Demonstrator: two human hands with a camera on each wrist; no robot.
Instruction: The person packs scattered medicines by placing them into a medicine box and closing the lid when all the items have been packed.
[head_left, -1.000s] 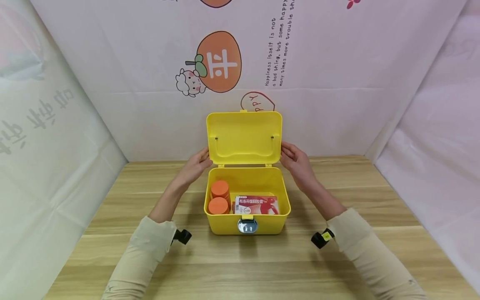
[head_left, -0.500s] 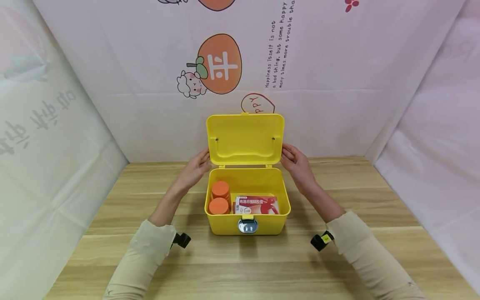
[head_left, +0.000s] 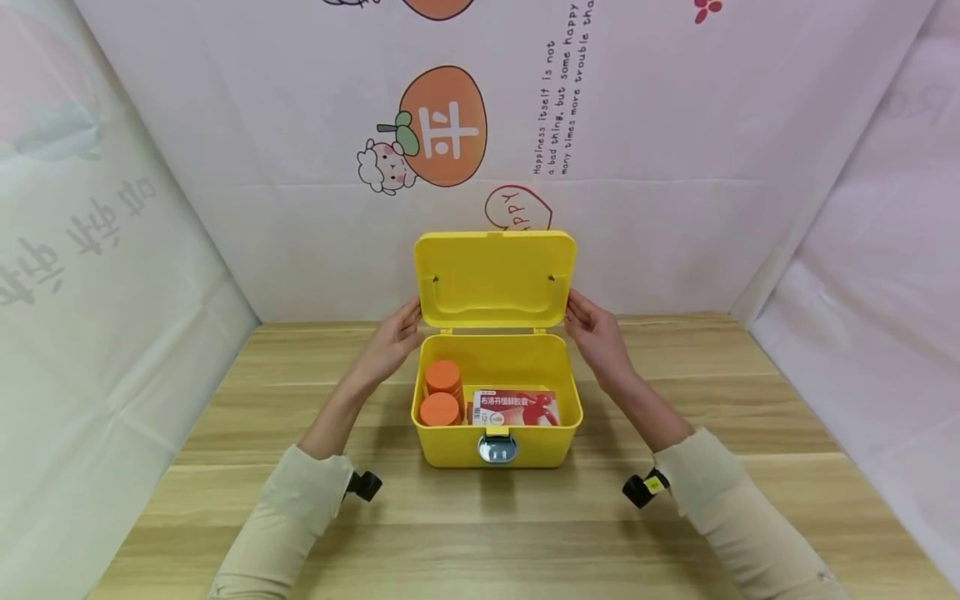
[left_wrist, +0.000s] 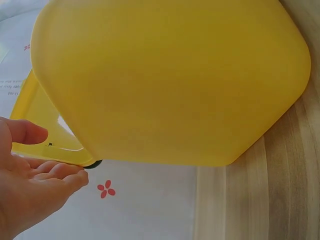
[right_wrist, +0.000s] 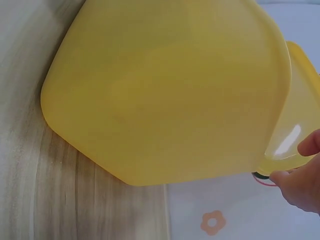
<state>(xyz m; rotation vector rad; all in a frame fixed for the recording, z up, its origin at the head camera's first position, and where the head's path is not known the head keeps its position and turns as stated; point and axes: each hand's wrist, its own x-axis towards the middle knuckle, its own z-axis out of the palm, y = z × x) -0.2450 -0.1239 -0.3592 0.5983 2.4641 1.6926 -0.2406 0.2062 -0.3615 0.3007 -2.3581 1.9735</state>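
A yellow storage box point(head_left: 442, 448) stands on the table with its hinged lid point(head_left: 495, 279) raised behind it. My left hand point(head_left: 390, 342) is at the lid's left edge, fingers extended along its back and thumb point(left_wrist: 30, 132) held apart in front. At the right edge, the fingers of my right hand point(head_left: 600, 337) reach behind the lid in the same way. Inside the box, two orange-capped bottles point(head_left: 440, 408) fill the left side. A red and white medicine box point(head_left: 516, 408) lies to their right. The silvery latch point(head_left: 497, 450) hangs at the front.
The wood-grain table point(head_left: 495, 542) extends around the box. Close behind it rises a white printed cloth point(head_left: 660, 233), with more cloth at both sides. Black wrist cameras sit by both cuffs point(head_left: 322, 492).
The lid has tipped slightly forward, its top edge now lower and wider in the head view. Both hands have moved with it a little. The box and its contents stay in place.
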